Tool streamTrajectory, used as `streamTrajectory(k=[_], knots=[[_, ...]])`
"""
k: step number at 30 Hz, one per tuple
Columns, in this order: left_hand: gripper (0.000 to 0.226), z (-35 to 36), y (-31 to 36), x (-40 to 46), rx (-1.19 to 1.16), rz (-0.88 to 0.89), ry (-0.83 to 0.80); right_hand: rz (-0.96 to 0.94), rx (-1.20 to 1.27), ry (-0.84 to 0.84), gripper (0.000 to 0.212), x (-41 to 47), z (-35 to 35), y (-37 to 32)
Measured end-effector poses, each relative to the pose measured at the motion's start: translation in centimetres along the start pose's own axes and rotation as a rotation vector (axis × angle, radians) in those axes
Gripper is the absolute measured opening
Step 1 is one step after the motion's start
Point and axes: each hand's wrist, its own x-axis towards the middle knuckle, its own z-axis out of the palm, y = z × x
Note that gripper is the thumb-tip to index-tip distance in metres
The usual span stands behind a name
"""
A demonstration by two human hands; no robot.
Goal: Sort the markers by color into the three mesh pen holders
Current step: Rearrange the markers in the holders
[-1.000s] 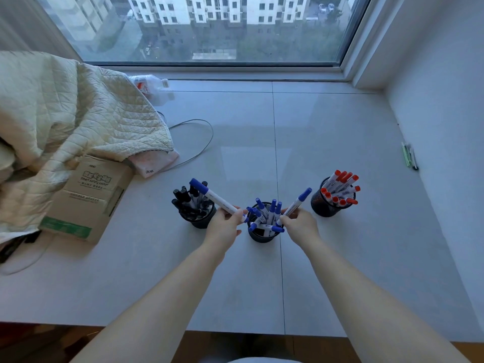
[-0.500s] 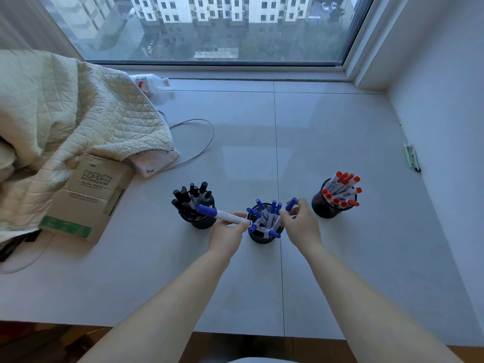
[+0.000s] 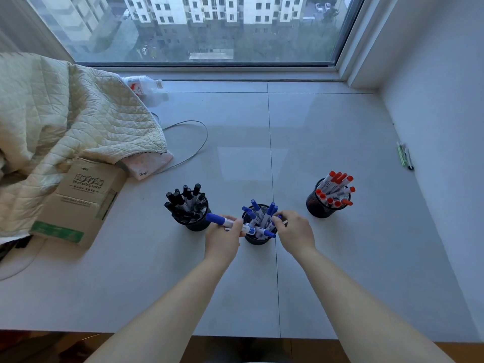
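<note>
Three black mesh pen holders stand in a row on the pale sill. The left holder (image 3: 197,224) is full of black-capped markers, the middle holder (image 3: 255,240) has blue-capped ones, the right holder (image 3: 320,210) has red-capped ones. My left hand (image 3: 223,239) grips a blue-capped marker (image 3: 219,219) lying nearly level, its cap pointing left in front of the left holder, its other end at the middle holder's rim. My right hand (image 3: 294,233) pinches another blue marker (image 3: 278,217) at the middle holder's right rim; most of it is hidden by my fingers.
A quilted cream blanket (image 3: 60,127) covers the left side over a cardboard box (image 3: 83,200). A grey cable (image 3: 193,150) loops behind the holders. A plastic bottle (image 3: 142,86) lies by the window. Pens (image 3: 404,155) rest against the right wall.
Both blue markers have come down from steep upward angles toward the middle holder. The left one has tipped nearly level and the right one has sunk into my fingers at the rim.
</note>
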Motion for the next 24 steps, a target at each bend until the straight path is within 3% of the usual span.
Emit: streamTrajectory(k=[3, 11, 21, 24], knots=[[0.018, 0.5, -0.6, -0.1, 0.145, 0.076, 0.012, 0.023, -0.059, -0.043, 0.019, 0.1, -0.3, 0.2], [0.02, 2.2, -0.8, 0.2, 0.266, 0.1, 0.073, 0.046, -0.003, -0.029, 0.014, 0.0, -1.0, 0.1], [0.011, 2.5, -0.8, -0.1, 0.36, 0.203, 0.073, 0.019, -0.008, -0.036, 0.014, -0.6, -0.8, 0.1], [0.007, 2.3, -1.1, 0.0, 0.526, 0.235, 0.077, 0.018, 0.011, -0.044, 0.015, -0.7, -0.9, 0.0]])
